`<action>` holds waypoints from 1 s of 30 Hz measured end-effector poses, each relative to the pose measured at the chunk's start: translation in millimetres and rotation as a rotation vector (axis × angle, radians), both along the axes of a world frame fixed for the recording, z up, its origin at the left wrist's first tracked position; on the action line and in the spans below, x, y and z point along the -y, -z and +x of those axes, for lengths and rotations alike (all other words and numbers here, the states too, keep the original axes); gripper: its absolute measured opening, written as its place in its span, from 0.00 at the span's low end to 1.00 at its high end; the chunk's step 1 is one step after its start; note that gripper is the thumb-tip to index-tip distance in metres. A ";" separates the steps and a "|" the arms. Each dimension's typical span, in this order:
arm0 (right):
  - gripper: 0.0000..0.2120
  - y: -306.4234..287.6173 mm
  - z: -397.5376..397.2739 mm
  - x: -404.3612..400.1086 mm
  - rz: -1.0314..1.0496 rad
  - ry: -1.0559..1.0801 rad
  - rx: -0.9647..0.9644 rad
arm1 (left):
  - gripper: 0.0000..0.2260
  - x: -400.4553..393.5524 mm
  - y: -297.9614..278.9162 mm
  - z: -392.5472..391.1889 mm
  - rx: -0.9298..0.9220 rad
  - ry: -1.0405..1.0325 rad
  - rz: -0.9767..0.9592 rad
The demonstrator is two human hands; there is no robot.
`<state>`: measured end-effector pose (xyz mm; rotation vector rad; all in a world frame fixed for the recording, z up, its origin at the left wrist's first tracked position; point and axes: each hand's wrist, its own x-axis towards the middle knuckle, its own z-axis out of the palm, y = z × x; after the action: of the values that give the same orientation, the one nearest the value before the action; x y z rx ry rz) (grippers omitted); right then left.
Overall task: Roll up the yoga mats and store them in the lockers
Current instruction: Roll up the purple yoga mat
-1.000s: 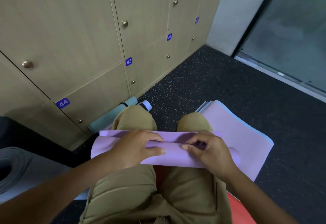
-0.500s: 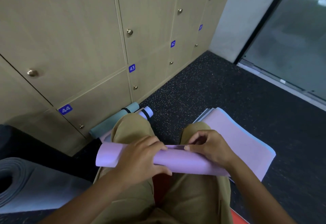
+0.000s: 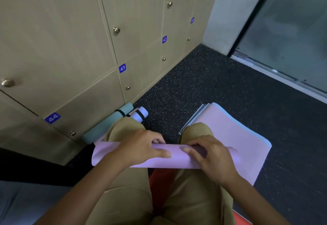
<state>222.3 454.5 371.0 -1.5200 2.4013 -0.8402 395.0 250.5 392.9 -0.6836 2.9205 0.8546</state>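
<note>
A lilac yoga mat (image 3: 106, 155) lies across my knees, its near end partly rolled into a loose tube. My left hand (image 3: 139, 149) grips the roll near its middle, fingers curled over the top and thumb along the front. My right hand (image 3: 210, 155) grips the roll's right part, fingers tucked into the fold. The unrolled part of the mat (image 3: 235, 136) spreads over the floor to the right of my right knee. Closed wooden lockers (image 3: 70, 47) with numbers 38 to 44 fill the left wall.
Two strapped rolled mats, a teal one (image 3: 104, 124) and a pale lilac one (image 3: 141, 114), lie at the lockers' foot beyond my left knee. A grey mat (image 3: 26, 203) lies at lower left. Grey and blue mats (image 3: 196, 118) lie under the lilac sheet. Dark speckled floor, glass door on the right.
The flat folded end has been turned into a roll across my knees. Both hands shifted along it and re-gripped; the view tilted slightly upward.
</note>
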 end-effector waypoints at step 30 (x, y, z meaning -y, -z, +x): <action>0.30 -89.8 -89.8 19.8 -0.346 0.417 0.097 | 0.30 12.4 -12.4 -90.3 -0.123 -0.124 -0.022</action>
<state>132.4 434.7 460.8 -1.0423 2.6416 -1.4403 304.7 238.1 405.3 -0.8512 3.0270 0.9087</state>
